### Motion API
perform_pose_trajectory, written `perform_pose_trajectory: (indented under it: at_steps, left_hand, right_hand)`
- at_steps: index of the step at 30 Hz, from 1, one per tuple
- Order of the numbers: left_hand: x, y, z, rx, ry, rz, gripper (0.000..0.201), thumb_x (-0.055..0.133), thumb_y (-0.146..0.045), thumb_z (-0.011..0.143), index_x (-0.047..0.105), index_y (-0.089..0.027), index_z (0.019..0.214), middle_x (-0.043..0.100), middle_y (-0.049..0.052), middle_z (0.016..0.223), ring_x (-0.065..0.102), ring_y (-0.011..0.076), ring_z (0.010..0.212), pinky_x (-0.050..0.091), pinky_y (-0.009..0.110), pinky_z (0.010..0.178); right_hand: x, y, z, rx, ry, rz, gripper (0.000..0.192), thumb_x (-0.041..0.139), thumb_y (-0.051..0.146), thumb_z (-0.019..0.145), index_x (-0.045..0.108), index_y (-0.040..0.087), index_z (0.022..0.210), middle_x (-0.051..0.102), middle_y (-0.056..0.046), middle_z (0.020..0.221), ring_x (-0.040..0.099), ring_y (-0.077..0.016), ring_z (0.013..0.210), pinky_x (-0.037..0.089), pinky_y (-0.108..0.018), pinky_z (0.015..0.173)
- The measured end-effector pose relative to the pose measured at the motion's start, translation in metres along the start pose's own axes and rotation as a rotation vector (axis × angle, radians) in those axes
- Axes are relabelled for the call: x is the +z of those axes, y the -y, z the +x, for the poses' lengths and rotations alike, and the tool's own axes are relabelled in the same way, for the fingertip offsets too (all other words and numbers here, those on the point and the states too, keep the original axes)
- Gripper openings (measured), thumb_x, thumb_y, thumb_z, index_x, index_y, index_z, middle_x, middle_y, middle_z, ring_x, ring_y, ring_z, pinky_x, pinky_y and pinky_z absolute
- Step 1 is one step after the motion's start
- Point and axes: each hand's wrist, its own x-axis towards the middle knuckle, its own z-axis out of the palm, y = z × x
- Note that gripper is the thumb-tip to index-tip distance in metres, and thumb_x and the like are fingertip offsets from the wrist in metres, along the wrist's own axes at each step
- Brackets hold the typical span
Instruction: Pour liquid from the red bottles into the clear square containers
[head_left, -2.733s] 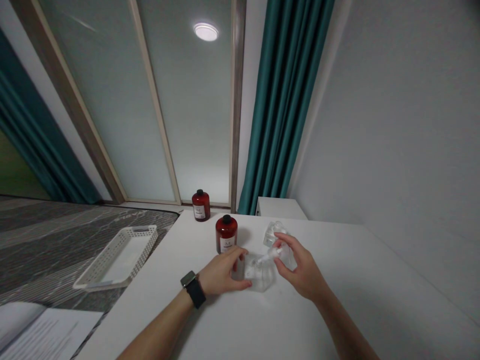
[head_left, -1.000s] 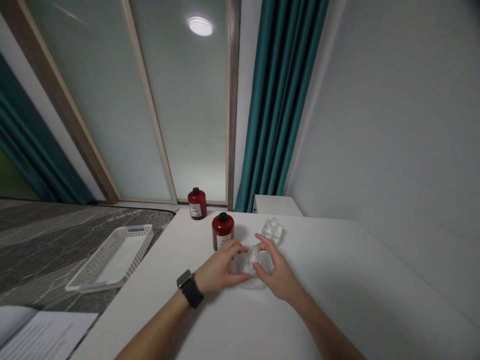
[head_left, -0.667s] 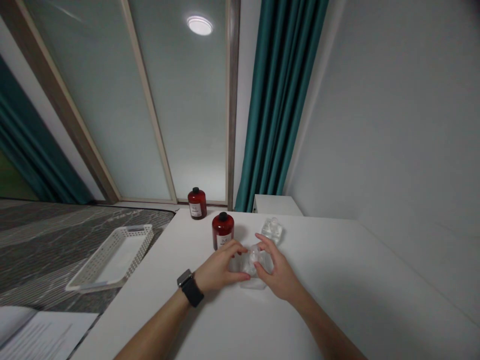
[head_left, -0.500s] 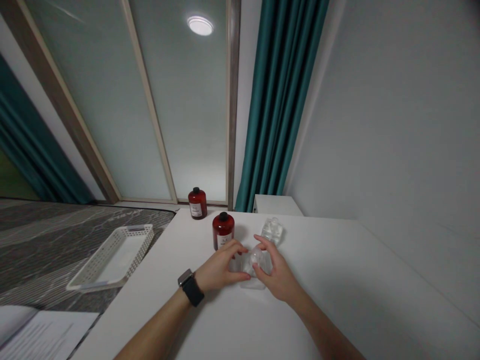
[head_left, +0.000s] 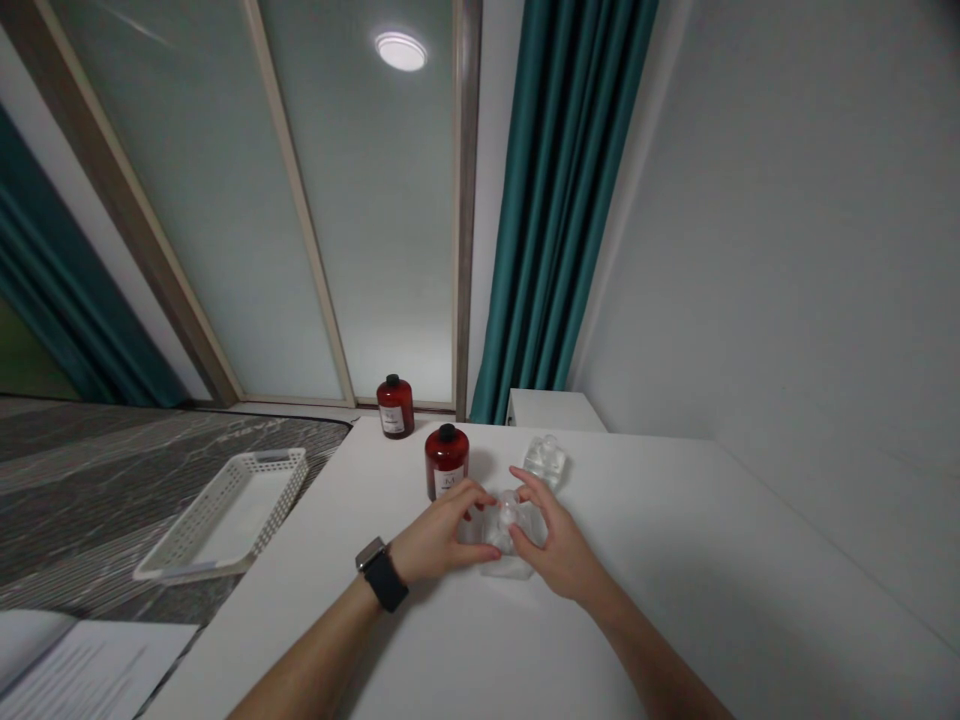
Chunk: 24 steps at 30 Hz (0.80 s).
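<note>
**Both hands closed around one clear bottle**

The left hand and right hand grip a clear bottle between them, standing on the white table. Just behind it are a second clear bottle and one of two red bottles; the other red bottle stands farther back. One white basket lies well to the left.

Two bare forearms enter from the lower edge of the frame, with no sleeves in view. The left hand has a dark watch at its wrist, lower centre: a black band and a squarish grey-faced case. The right hand wears nothing: no ring, no band, no glove.
</note>
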Motion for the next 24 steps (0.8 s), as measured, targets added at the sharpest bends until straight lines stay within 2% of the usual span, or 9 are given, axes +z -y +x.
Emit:
perform_pose_trajectory:
  at_steps: [4,10,18,24]
  left_hand:
    - [-0.0001,-0.0009,0.0,-0.004,0.001,-0.001,0.044,0.078,-0.036,0.077,0.057,-0.021,0.113,0.056,0.006,0.108,0.056,0.0225,0.097,0.049,0.034,0.083]
    - [-0.0013,-0.0022,0.0007,0.002,0.007,-0.017,0.044,0.079,-0.035,0.077,0.057,-0.021,0.113,0.056,0.006,0.109,0.056,0.0221,0.097,0.049,0.035,0.085]
    - [-0.0012,-0.0025,0.0008,-0.012,0.008,-0.021,0.044,0.079,-0.034,0.077,0.057,-0.021,0.113,0.056,0.006,0.109,0.056,0.0218,0.098,0.049,0.035,0.087]
    - [-0.0011,-0.0015,-0.001,-0.009,0.012,-0.019,0.044,0.078,-0.037,0.078,0.056,-0.021,0.114,0.056,0.006,0.111,0.057,0.0226,0.099,0.05,0.036,0.087]
  right_hand:
    - [0.0004,0.0011,-0.0004,0.008,0.0,-0.01,0.062,0.058,0.021,0.081,0.042,0.022,0.142,0.056,-0.009,0.126,0.055,-0.0232,0.116,0.039,-0.042,0.108]
    - [-0.0037,0.0047,0.0,0.055,0.056,0.081,0.067,0.058,0.022,0.083,0.036,0.021,0.146,0.06,-0.007,0.11,0.056,-0.0231,0.114,0.038,-0.045,0.109]
    - [-0.0072,0.0059,-0.0013,0.061,0.082,0.081,0.065,0.059,0.021,0.084,0.039,0.023,0.146,0.058,-0.01,0.124,0.057,-0.0236,0.116,0.04,-0.045,0.108]
    - [-0.0079,0.0051,-0.0019,0.038,0.068,0.042,0.066,0.059,0.019,0.084,0.038,0.023,0.147,0.06,-0.009,0.12,0.057,-0.0235,0.116,0.039,-0.046,0.109]
